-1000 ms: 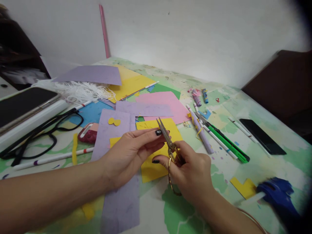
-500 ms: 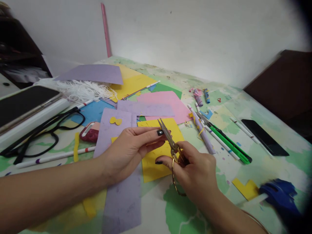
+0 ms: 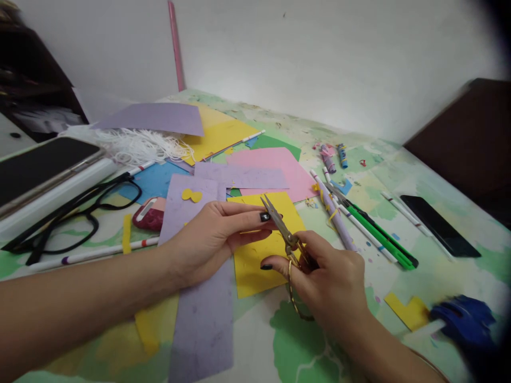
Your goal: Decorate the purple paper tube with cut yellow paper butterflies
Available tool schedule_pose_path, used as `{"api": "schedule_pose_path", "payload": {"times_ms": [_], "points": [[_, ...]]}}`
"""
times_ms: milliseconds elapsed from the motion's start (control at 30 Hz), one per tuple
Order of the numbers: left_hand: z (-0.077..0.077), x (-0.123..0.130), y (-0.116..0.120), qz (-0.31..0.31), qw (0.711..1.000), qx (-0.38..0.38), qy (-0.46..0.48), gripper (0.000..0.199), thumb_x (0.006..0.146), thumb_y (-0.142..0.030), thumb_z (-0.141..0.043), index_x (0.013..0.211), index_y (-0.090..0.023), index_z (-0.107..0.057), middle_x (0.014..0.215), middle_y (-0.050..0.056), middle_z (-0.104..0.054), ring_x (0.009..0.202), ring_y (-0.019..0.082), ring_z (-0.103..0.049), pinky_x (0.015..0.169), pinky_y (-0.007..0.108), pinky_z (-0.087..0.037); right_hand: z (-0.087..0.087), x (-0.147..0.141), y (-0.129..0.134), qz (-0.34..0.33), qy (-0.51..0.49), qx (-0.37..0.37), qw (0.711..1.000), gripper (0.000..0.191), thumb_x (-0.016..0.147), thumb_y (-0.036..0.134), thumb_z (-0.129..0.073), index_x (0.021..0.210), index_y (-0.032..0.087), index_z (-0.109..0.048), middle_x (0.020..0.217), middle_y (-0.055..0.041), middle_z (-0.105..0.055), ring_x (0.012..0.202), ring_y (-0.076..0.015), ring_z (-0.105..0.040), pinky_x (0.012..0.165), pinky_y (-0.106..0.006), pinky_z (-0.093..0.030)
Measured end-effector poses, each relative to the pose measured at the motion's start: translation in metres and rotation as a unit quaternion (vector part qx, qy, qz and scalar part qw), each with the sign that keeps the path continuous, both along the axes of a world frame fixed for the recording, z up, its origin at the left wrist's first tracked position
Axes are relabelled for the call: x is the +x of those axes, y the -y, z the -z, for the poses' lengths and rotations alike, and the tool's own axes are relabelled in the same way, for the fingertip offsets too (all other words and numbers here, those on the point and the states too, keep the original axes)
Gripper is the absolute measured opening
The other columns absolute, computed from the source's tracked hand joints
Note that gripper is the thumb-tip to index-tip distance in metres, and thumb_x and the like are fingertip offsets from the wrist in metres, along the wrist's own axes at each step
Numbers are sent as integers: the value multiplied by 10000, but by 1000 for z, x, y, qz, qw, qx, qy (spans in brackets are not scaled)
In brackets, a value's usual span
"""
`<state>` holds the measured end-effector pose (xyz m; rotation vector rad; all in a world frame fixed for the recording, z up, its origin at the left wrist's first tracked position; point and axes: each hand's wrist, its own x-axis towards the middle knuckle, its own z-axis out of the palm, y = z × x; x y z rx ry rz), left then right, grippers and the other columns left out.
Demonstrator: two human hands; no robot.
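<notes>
Gold-handled scissors [image 3: 288, 236] are in my right hand [image 3: 327, 276], with thumb and fingers through the loops and the blades slightly apart, pointing up and left. My left hand [image 3: 223, 234] is pinched closed at the blade tips; whatever its fingertips hold is too small or hidden to name. Below both hands lies a yellow paper sheet [image 3: 259, 271]. A long purple paper strip [image 3: 203, 330] runs under my left wrist. Two small rounded yellow paper pieces [image 3: 192, 196] rest on the purple paper, just beyond my left hand.
Black-framed glasses [image 3: 90, 226], a phone [image 3: 439, 226], a green utility knife [image 3: 379, 234] and a rolled purple paper tube [image 3: 339, 223] surround the hands. A blue glue gun [image 3: 463, 319] sits at the right. White string [image 3: 139, 146], pink paper [image 3: 295, 170] and several sheets lie behind.
The scissors' loops have moved slightly right with my right hand, and the blades look a little wider apart. My left hand stays pinched near the tips. The whole view has shifted slightly.
</notes>
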<state>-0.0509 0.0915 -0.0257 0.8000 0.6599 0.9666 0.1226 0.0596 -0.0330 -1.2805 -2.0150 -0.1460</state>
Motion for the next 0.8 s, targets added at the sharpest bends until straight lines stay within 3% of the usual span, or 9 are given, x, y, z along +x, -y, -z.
{"api": "schedule_pose_path", "payload": {"times_ms": [433,800], "points": [[-1,-3,-5,8,1000,6,-11,132,810,-115,-641,806,-162,-764,841,19,-742,827,89,-648,786,152,-496,-1,3,-2,0,22,14,1000,572,788,670,-491,631,133,-612,336,67,-445,278,-50,-379,346,-179,-290],[-2,-6,-8,4,998,17,-57,112,775,-148,-667,779,-189,-772,820,35,-739,833,139,-652,834,251,-483,-3,4,-1,3,48,14,999,555,792,669,-488,638,150,-612,341,60,-457,277,-60,-388,346,-191,-289]]}}
